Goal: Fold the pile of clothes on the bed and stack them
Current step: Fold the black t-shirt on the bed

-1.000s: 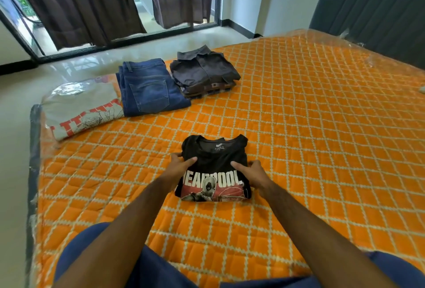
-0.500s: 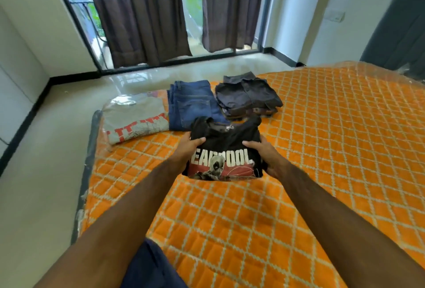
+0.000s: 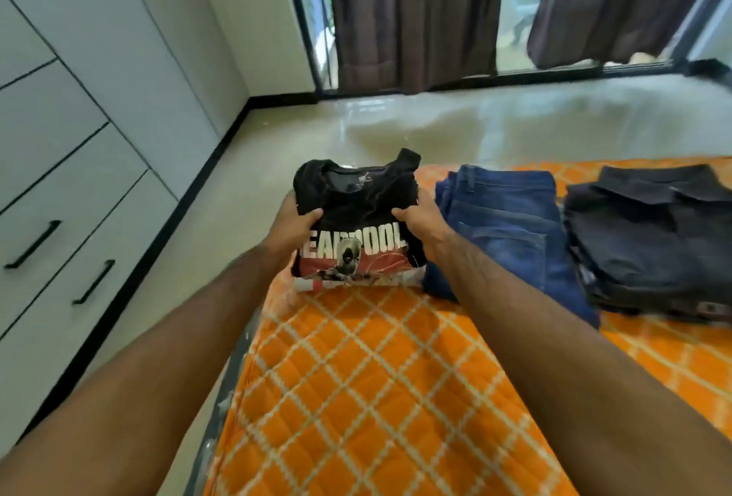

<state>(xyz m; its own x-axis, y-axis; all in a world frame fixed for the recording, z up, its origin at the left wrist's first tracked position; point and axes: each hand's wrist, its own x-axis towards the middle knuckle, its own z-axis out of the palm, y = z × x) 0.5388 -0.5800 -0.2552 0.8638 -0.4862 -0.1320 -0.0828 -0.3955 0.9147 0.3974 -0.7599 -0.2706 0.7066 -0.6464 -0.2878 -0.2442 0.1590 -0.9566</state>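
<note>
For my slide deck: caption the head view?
Both hands carry folded black T-shirt toward bed's corner beside jeans.

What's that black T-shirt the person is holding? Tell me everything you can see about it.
The black T-shirt is folded into a compact rectangle, its round neckline facing away from the person. The front shows white block lettering above a masked figure on a red patch. It looks like soft knit fabric. The left hand and right hand grip its two sides, thumbs on top. It is at the bed's corner, over a pale folded garment, beside the folded blue jeans.
</note>
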